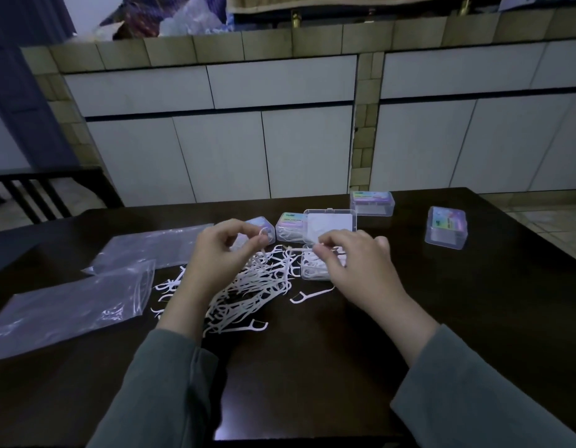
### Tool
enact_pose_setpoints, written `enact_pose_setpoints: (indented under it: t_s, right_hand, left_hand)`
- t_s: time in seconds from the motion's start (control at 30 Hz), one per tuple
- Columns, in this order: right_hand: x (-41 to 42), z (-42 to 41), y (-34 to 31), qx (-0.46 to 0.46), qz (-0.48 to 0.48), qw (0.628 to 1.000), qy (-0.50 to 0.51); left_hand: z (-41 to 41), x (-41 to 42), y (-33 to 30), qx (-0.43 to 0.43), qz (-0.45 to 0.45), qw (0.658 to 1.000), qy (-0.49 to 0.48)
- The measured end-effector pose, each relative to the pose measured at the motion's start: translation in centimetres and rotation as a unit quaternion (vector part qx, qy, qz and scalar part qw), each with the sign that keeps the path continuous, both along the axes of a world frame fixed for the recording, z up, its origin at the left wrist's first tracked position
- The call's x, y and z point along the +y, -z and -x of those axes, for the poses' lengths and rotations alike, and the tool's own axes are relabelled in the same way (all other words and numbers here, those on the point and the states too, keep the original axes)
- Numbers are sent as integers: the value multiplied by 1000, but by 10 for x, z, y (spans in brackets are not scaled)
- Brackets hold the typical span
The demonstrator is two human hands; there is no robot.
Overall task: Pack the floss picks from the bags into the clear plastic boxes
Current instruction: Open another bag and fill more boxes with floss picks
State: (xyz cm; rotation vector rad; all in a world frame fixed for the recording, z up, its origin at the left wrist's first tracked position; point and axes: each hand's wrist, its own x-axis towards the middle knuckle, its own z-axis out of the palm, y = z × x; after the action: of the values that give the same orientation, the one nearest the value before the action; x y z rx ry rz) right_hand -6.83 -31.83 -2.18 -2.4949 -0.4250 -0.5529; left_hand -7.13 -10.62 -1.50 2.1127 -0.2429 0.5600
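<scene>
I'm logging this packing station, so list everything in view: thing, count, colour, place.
table: one, dark brown, under everything.
plastic bags: two, clear, left side, flat.
loose floss picks: a pile, too many to count, white, table centre.
open box: one, clear, picks inside, lid raised, under the right hand.
closed boxes: four, clear with colourful labels, along the far side.
chair: one, dark, far left.
cabinets: white, behind the table.
left hand: pinches one pick.
right hand: grip on picks over the open box.
</scene>
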Motion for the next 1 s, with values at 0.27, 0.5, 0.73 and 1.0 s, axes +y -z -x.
enact_pose_setpoints:
  t_s: [0.27,0.5,0.73,1.0]
  right_hand:
    - [-21,-30,-4,48,-159,985,-53]
    - [-35,-52,3,106,-129,983,-70]
    - [-48,-66,2,45,93,994,-21]
    - [-49,-62,5,76,52,996,-20]
  left_hand:
    - [-18,-18,-12,-12,64,997,30]
    - [-36,-50,-23,-24,195,979,60]
    - [-46,-55,-3,18,147,988,39]
    - [-44,-51,-4,61,138,988,-8]
